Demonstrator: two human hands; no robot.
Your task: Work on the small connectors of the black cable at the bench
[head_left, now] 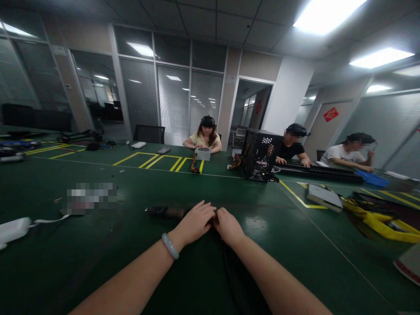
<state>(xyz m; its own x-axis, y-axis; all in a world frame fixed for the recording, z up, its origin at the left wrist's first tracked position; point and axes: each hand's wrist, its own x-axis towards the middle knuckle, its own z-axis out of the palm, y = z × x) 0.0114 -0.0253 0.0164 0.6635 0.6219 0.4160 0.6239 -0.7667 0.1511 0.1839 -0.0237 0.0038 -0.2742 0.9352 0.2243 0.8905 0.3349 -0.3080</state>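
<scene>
A dark cylindrical tool (167,212) lies on the green table (138,249), its metal tip pointing left. My left hand (197,220), with a pale bangle at the wrist, rests over the tool's right part, fingers stretched out. Against its fingertips, my right hand (227,223) has its fingers curled together at the tool's right end. What those fingers grip is hidden. A dark cable (226,262) runs from there toward the near edge, between my forearms.
A black computer case (260,155) stands behind to the right. Farther right are a grey box (324,197) and a yellow tray (390,227). A white device (15,231) lies at left. Three people sit across the table, one by a power supply (202,153).
</scene>
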